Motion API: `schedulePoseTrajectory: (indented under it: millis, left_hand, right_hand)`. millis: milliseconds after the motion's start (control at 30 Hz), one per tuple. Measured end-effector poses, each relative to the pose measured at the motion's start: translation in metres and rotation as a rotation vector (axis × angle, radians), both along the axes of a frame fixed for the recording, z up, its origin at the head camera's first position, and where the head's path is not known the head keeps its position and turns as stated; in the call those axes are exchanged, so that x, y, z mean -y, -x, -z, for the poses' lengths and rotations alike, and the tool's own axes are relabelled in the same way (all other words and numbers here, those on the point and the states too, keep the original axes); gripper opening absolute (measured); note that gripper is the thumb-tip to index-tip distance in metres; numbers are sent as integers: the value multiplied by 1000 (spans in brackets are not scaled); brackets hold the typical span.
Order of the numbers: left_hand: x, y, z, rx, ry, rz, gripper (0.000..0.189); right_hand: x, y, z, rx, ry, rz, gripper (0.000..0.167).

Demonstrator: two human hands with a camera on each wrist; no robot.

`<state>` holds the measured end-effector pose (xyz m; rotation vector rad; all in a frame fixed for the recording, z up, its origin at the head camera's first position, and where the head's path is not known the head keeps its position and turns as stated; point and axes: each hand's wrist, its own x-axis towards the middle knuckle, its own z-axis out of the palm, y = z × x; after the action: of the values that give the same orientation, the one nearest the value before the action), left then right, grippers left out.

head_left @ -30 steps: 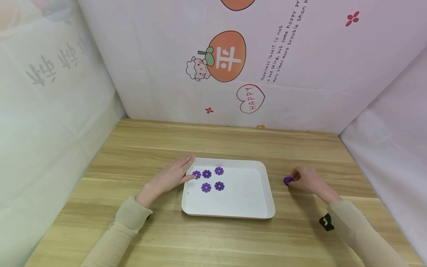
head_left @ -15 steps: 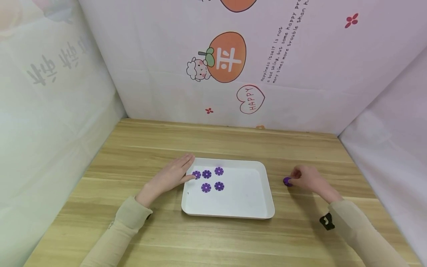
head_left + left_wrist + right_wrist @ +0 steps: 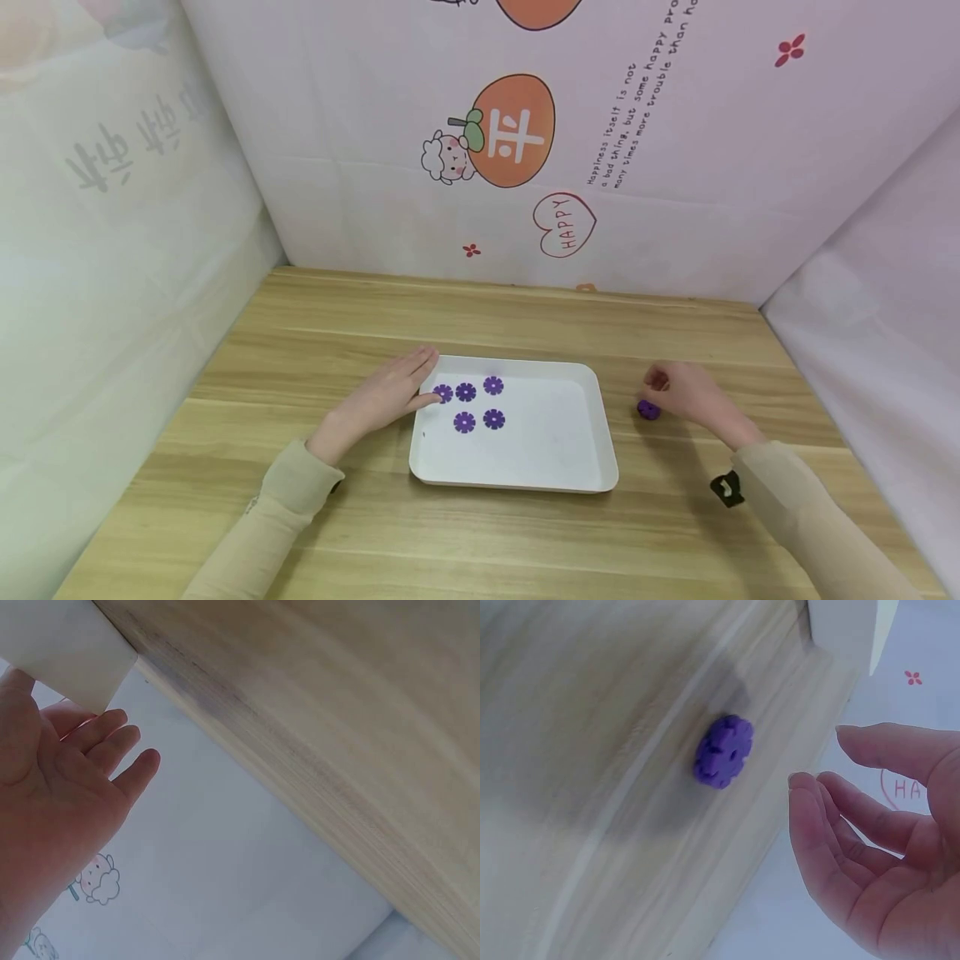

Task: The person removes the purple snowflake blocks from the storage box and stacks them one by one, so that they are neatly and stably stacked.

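My left hand holds the left wall of a shallow white tray, its thumb over the inside and its fingers along the outer corner. Several purple notched discs, like snowflake building pieces, lie flat inside; the leftmost disc is partly under the thumb. Right of the tray, a small stack of the same purple discs lies on the table. Above and beside that stack is my right hand, thumb and fingertips apart. Nothing lies between its fingers in the right wrist view.
The wooden table ends at a white printed cloth backdrop behind. White cloth also hangs on the left and right sides. A dark strap piece sticks out below the right sleeve.
My right hand has let go of the purple disc stack and risen slightly from it. The stack stays on the table. My left hand and the tray have not visibly moved.
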<state>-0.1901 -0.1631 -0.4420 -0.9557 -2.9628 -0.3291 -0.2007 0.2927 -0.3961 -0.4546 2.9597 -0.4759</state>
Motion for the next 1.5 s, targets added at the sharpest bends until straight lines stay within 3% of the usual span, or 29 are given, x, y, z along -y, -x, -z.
schedulePoseTrajectory:
  millis: [333,633,900,1500]
  left_hand:
    - [-1,0,0,20,8,-7,74]
    - [-1,0,1,-7,5,-1,73]
    - [-1,0,1,17,2,-8,73]
    - [0,2,3,21,4,-10,74]
  right_hand:
    - [19,1,-10,45,23,-18,28]
    - [39,6,-14,24,40,-55,24]
    - [57,8,-14,-33,57,-119,18]
    - [98,15,-10,-9,39,-183,18]
